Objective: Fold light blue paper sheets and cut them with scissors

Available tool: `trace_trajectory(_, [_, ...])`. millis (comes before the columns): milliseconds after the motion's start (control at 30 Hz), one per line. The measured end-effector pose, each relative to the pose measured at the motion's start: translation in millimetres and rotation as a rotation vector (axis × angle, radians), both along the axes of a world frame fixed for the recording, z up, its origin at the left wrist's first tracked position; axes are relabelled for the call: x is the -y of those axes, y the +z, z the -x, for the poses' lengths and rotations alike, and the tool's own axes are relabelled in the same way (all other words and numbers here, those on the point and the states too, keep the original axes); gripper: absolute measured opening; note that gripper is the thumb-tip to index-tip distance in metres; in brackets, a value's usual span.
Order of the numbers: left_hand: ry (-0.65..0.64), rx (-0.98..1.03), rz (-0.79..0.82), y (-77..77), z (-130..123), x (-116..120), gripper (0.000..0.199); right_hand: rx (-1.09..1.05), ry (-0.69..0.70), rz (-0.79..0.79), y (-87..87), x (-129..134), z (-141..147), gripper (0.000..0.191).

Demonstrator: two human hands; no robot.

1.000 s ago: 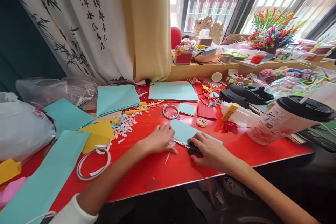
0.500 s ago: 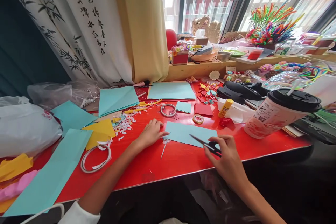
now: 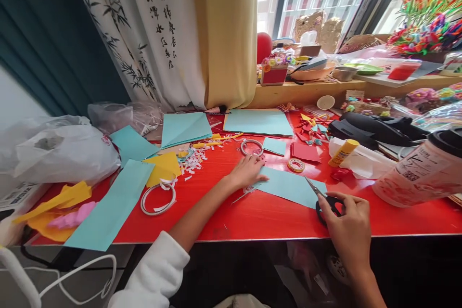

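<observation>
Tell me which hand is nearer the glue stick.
Right. The right hand, holding scissors, is in front of the glue stick; the left hand is farther left, by light-blue paper.

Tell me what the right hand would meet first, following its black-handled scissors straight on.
Beyond the light-blue paper sheet beneath the scissors, the right hand would probably meet the small round yellowish roll; the blades' height is unclear.

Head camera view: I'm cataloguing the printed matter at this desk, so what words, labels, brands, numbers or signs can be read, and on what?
"竹", "影", "水": black brush characters on the white cloth curtain; its others are too uncertain.
Pink-and-white black-lidded cup: a QR code; lettering too unclear.
Yellow cylindrical glue stick: print too small.
White plastic bag: red print too blurred.
No brand or number can be read.
</observation>
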State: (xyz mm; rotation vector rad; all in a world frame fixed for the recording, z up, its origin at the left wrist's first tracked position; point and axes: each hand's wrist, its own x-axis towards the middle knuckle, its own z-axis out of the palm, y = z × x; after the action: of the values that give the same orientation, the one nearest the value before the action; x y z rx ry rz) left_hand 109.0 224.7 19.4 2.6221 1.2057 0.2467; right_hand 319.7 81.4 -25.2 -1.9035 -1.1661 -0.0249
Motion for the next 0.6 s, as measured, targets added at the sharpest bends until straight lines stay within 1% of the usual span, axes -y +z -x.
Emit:
trace_trajectory(67, [-0.027,-0.020,0.006,-3.2,-4,-7,0.048,0.056,-0.045,0.012,0.7,0,6,0.044])
trace_trajectory(133, [-0.026,-0.031,0.010,-3.8,-8,-12,0.040,0.077,-0.066,-0.001,0.0,1,8,0.045])
trace_trajectory(200, [-0.012,-0.029,0.015,2.2,-10,-13,0.027,0.076,-0.078,-0.017,-1.6,1,8,0.044])
trace_trajectory(267, [0.044,-0.005,0.013,17.5,-4,-12,0.016,0.076,-0.086,-0.020,-3.4,2,6,0.043])
trace_trajectory(300, [0.093,0.016,0.007,28.6,3,-12,0.015,0.083,-0.087,-0.018,-4.3,3,5,0.043])
trace_trajectory(333, [0.159,0.045,-0.008,41.3,14,-12,0.018,0.094,-0.086,-0.015,-5.1,3,4,0.044])
trace_trajectory(400, [0.305,0.120,-0.065,68.1,47,-13,0.030,0.122,-0.084,-0.011,-6.5,3,4,0.046])
trace_trajectory(433, [0.376,0.160,-0.111,80.3,69,-15,0.036,0.137,-0.083,-0.010,-7.0,3,4,0.046])
trace_trajectory(467, [0.475,0.225,-0.205,90.5,95,-17,0.043,0.148,-0.084,-0.009,-7.4,3,4,0.047])
trace_trajectory(500, [0.575,0.363,-0.400,98.1,124,-19,0.052,0.156,-0.084,-0.006,-7.6,3,4,0.047])
trace_trajectory(533, [0.654,0.450,-0.559,102.8,154,-22,0.062,0.160,-0.086,-0.004,-7.7,2,5,0.047])
trace_trajectory(567, [0.748,0.454,-0.623,104.6,184,-24,0.063,0.162,-0.089,0.000,-7.5,2,5,0.048])
trace_trajectory(600, [0.868,0.407,-0.606,104.0,212,-26,0.054,0.162,-0.093,0.005,-7.2,1,6,0.048])
